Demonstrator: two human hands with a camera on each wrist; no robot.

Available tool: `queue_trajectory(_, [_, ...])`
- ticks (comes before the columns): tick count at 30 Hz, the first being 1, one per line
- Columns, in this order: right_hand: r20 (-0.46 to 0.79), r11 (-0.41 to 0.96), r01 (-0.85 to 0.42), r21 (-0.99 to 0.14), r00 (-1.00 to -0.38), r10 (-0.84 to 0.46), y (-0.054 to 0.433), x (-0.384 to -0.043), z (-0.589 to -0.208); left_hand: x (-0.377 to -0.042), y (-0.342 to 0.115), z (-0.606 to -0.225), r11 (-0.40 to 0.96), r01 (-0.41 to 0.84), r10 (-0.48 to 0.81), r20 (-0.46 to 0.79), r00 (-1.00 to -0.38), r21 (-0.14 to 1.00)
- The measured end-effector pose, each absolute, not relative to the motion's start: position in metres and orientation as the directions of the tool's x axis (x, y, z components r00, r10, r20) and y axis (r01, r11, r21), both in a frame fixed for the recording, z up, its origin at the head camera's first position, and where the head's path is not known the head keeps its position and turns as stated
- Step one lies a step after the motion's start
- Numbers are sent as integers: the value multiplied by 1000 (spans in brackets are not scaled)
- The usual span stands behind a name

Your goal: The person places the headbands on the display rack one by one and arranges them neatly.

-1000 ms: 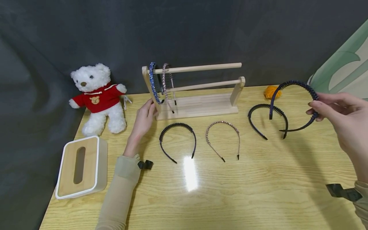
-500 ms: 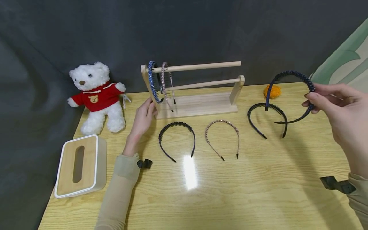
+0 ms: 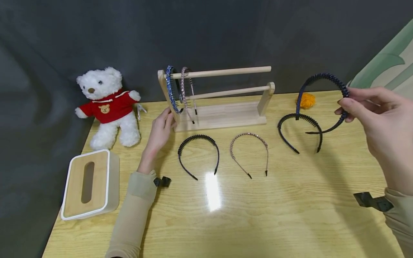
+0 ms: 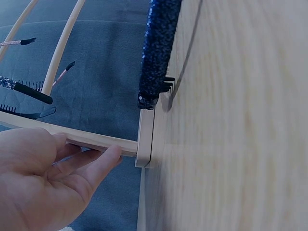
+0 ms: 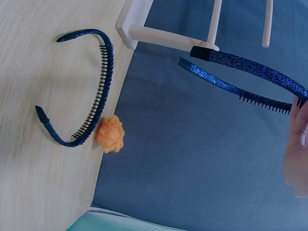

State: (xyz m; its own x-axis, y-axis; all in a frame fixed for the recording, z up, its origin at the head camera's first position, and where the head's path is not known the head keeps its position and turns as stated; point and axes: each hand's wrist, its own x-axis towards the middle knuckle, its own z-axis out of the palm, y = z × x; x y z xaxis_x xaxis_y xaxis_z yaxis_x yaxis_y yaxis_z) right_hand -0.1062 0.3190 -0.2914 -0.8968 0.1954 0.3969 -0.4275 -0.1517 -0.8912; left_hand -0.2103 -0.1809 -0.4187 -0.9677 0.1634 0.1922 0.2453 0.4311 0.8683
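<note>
My right hand [image 3: 384, 118] pinches a dark blue toothed headband [image 3: 322, 76] between thumb and fingers, raised above the table's right side. In the head view its lower ends overlap a dark headband [image 3: 284, 138] lying on the table. My left hand [image 3: 160, 130] holds the left upright of a wooden headband rack [image 3: 222, 116]; in the left wrist view, fingers lie along that upright [image 4: 86, 138]. A blue glitter headband [image 3: 169, 87] and a pink braided one [image 3: 183, 87] hang at the left end of the rack's bars.
A black toothed headband [image 3: 197, 137] and a pink beaded headband [image 3: 248, 134] lie in front of the rack. An orange ball [image 3: 308, 101] sits at the back right. A white teddy bear [image 3: 104, 109] in red and a wood-topped tissue box [image 3: 72, 186] stand at the left.
My right hand has moved left and slightly upward in the head view, carrying the dark blue headband toward the rack. The left hand stays at the rack's upright.
</note>
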Motion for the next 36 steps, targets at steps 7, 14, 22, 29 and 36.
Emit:
queue_trajectory(7, [385, -165, -422, -891, -897, 219, 313, -109, -284, -211, -180, -418, 437, 244, 165, 189, -968, 866])
queue_trajectory(14, [438, -206, -479, -853, -873, 214, 303, -115, -279, -212, -180, -418, 430, 240, 168, 184, -968, 871])
queue_trajectory(22, [463, -215, -505, -836, -859, 219, 296, -121, -276, -211, -180, -418, 422, 241, 170, 185, -968, 874])
queue_trajectory(29, [436, -251, -482, -840, -873, 217, 289, -125, -271, -210, -180, -418, 429, 242, 165, 188, -968, 870])
queue_trajectory(36, [435, -249, -479, -842, -875, 214, 286, -125, -267, -211, -180, -418, 428, 240, 170, 184, -968, 871])
